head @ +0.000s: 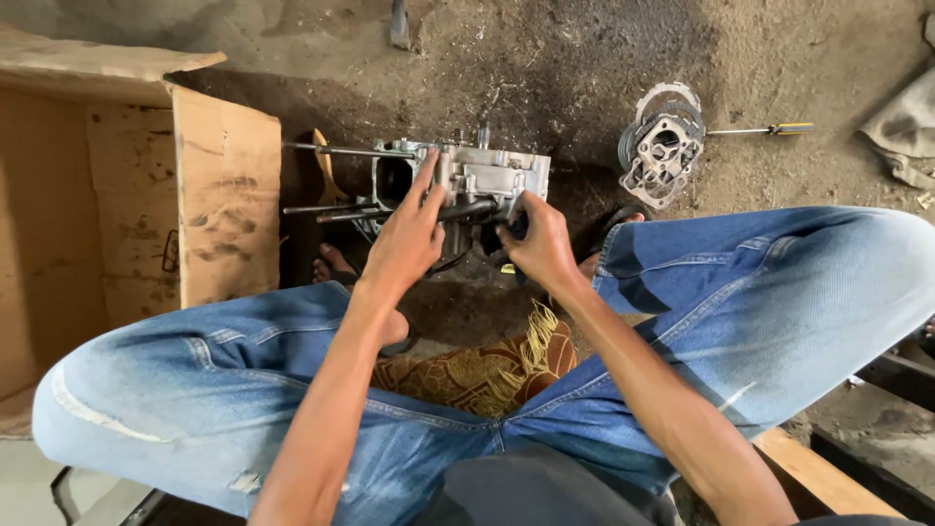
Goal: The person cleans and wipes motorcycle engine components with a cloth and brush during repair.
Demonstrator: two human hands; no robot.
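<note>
I see the engine crankcase point(467, 185) on the dirt floor point(584, 58) between the feet; left hand point(404, 239) fingers spread on it; right hand point(539, 244) clenched on a dark tool point(467, 209); looks heavy, rigid, greasy; grip casing edges, not the long studs point(341, 151).

Faded blue jeans point(779, 302), perhaps sandals point(336, 273)

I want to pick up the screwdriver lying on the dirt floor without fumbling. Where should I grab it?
Take the screwdriver by its yellow handle, the thick end pointing right, coming down from above. It lies flat on the ground with nothing around that end; the thin shaft runs left toward the gaskets, which crowd the tip.
</note>
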